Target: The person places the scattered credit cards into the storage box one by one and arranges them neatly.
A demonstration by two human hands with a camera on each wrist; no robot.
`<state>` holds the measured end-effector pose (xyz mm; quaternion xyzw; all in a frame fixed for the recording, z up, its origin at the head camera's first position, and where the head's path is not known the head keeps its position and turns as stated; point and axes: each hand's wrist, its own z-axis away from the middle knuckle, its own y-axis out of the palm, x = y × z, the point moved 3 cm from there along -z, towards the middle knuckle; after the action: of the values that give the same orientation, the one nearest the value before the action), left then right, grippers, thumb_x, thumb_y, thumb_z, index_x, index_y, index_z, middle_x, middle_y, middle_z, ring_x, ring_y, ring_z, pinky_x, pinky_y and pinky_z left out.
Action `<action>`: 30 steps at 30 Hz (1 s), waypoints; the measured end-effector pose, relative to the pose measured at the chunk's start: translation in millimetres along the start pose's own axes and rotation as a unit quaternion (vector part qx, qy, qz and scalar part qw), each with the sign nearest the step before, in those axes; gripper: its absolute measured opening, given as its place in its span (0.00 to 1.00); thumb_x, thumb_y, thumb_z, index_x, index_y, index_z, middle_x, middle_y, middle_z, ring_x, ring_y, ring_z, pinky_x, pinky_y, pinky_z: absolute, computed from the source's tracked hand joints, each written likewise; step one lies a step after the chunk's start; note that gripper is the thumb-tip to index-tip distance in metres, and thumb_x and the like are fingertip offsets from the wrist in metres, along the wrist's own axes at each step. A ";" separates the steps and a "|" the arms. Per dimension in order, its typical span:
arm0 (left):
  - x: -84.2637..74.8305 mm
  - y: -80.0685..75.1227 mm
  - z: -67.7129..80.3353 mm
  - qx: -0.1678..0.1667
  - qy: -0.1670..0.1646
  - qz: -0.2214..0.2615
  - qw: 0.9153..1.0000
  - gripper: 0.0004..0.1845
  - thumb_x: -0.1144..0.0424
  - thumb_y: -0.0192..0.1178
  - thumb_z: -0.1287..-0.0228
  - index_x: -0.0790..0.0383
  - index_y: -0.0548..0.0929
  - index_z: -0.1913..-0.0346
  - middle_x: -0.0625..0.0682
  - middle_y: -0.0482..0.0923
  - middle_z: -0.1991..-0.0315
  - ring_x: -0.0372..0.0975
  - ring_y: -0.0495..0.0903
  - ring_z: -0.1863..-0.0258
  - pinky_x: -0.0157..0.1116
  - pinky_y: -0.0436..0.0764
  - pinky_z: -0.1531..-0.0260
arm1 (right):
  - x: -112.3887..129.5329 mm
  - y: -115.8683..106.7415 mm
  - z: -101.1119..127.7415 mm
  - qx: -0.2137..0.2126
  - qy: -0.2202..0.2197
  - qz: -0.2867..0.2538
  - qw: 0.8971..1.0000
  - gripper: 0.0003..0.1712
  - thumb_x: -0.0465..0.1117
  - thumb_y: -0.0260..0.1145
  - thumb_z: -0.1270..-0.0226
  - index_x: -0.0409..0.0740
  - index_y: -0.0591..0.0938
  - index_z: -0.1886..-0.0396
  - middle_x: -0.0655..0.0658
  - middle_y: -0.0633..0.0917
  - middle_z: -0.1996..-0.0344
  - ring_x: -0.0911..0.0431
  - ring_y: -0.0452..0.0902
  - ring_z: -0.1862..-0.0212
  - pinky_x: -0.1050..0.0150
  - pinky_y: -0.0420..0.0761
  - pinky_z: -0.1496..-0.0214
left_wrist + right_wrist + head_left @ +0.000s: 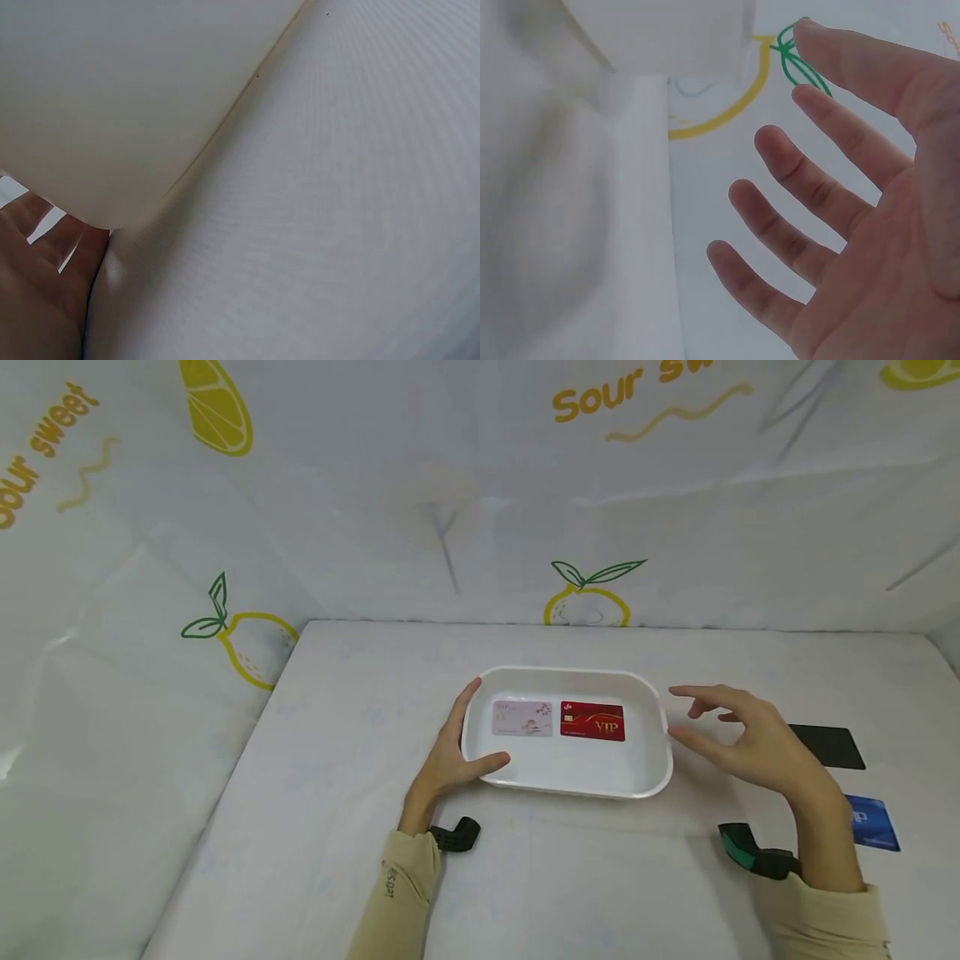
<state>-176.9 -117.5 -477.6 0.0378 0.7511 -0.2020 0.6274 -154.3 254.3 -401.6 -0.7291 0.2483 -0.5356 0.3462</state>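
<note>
A white tray [577, 770] with rounded corners stands near the middle of the table. Flat on its floor lie a pale pink VIP card [522, 718] and, to the right, a red VIP card [592, 721]. My left hand [446, 760] grips the tray's left end, thumb over the near rim and fingers along the outer wall. In the left wrist view, the tray's side [142, 90] covers part of those fingers. Beside the right end is my right hand [761, 747], fingers spread and holding nothing. The right wrist view shows its palm and parted fingers [821, 191].
A black card [831, 747] lies on the table beyond my right hand. Nearer me, a blue VIP card [874, 823] is partly hidden by my right wrist. A lemon-printed white sheet [480, 527] hangs behind the table and along its left side.
</note>
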 end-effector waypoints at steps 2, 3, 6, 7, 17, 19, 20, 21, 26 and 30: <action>0.3 -0.3 0.2 -0.001 -0.002 -0.003 1.000 0.68 0.22 0.70 0.58 0.42 0.47 0.17 0.58 0.63 0.25 0.51 0.70 0.34 0.54 0.67 0.31 | -6.2 -3.9 1.9 0.000 0.002 0.001 1.000 0.30 0.40 0.78 0.40 0.46 0.82 0.37 0.42 0.86 0.59 0.77 0.66 0.53 0.59 0.76 0.50; 0.4 -0.4 0.3 -0.002 -0.003 -0.004 1.000 0.68 0.22 0.70 0.58 0.42 0.47 0.17 0.58 0.63 0.25 0.51 0.70 0.34 0.55 0.66 0.31 | -9.5 -5.8 3.0 0.001 0.005 0.001 1.000 0.30 0.41 0.78 0.40 0.46 0.82 0.37 0.42 0.86 0.58 0.78 0.66 0.53 0.65 0.74 0.51; 1.0 -0.8 0.4 -0.003 -0.003 -0.006 1.000 0.68 0.22 0.70 0.58 0.41 0.47 0.17 0.59 0.64 0.25 0.51 0.70 0.34 0.55 0.66 0.31 | -19.4 -11.0 6.5 0.000 0.020 0.000 1.000 0.30 0.42 0.78 0.39 0.47 0.82 0.36 0.42 0.85 0.57 0.79 0.66 0.53 0.77 0.68 0.53; 1.2 -0.8 0.3 -0.004 -0.001 -0.006 1.000 0.67 0.22 0.70 0.57 0.41 0.47 0.17 0.59 0.64 0.26 0.51 0.70 0.35 0.54 0.66 0.32 | -22.4 -12.7 7.7 0.001 0.025 -0.001 1.000 0.30 0.42 0.78 0.39 0.47 0.82 0.36 0.42 0.85 0.57 0.79 0.65 0.52 0.78 0.67 0.53; 0.9 0.8 -0.9 0.003 0.010 0.007 1.000 0.68 0.24 0.71 0.55 0.46 0.46 0.17 0.64 0.67 0.29 0.51 0.73 0.39 0.52 0.70 0.36 | -61.4 -37.1 24.1 -0.007 0.093 0.011 0.996 0.34 0.45 0.78 0.39 0.45 0.79 0.34 0.45 0.82 0.56 0.83 0.63 0.57 0.87 0.65 0.60; 0.3 1.3 -1.0 0.004 0.011 0.009 1.000 0.68 0.25 0.71 0.55 0.47 0.46 0.17 0.63 0.67 0.29 0.51 0.73 0.39 0.52 0.71 0.36 | -70.0 -44.1 29.1 -0.020 0.105 0.016 0.994 0.35 0.45 0.78 0.39 0.44 0.78 0.33 0.57 0.81 0.57 0.84 0.62 0.58 0.88 0.64 0.61; 0.1 1.4 -0.9 0.004 0.013 0.009 1.000 0.68 0.25 0.72 0.55 0.47 0.46 0.17 0.63 0.66 0.28 0.51 0.73 0.38 0.52 0.70 0.36 | -73.8 -47.2 31.6 -0.029 0.108 0.018 0.994 0.35 0.44 0.78 0.39 0.42 0.78 0.33 0.64 0.79 0.59 0.84 0.62 0.59 0.89 0.64 0.62; -0.1 1.3 -0.8 0.005 0.013 0.011 1.000 0.67 0.26 0.72 0.54 0.47 0.47 0.17 0.63 0.66 0.28 0.51 0.73 0.38 0.51 0.71 0.35 | -77.3 -49.7 34.1 -0.036 0.111 0.021 0.993 0.35 0.44 0.78 0.39 0.42 0.78 0.32 0.70 0.76 0.60 0.84 0.61 0.59 0.88 0.63 0.63; -0.7 0.0 0.9 0.007 0.015 0.019 1.000 0.65 0.30 0.73 0.52 0.44 0.47 0.17 0.63 0.66 0.28 0.53 0.73 0.38 0.49 0.73 0.37 | -91.7 -55.8 43.6 -0.063 0.113 0.036 0.991 0.35 0.41 0.76 0.37 0.38 0.76 0.31 0.82 0.67 0.65 0.82 0.59 0.57 0.71 0.66 0.57; -0.8 -0.2 0.9 0.005 0.014 0.014 1.000 0.65 0.29 0.73 0.52 0.44 0.47 0.17 0.63 0.67 0.28 0.53 0.74 0.39 0.49 0.73 0.38 | -102.6 -58.6 48.6 -0.071 0.117 0.045 0.990 0.36 0.41 0.75 0.36 0.42 0.75 0.29 0.82 0.65 0.65 0.84 0.57 0.58 0.61 0.64 0.56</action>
<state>-175.9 -117.8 -476.9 0.0547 0.7579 -0.1965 0.6197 -139.5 378.4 -427.9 -0.6721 0.3569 -0.5823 0.2860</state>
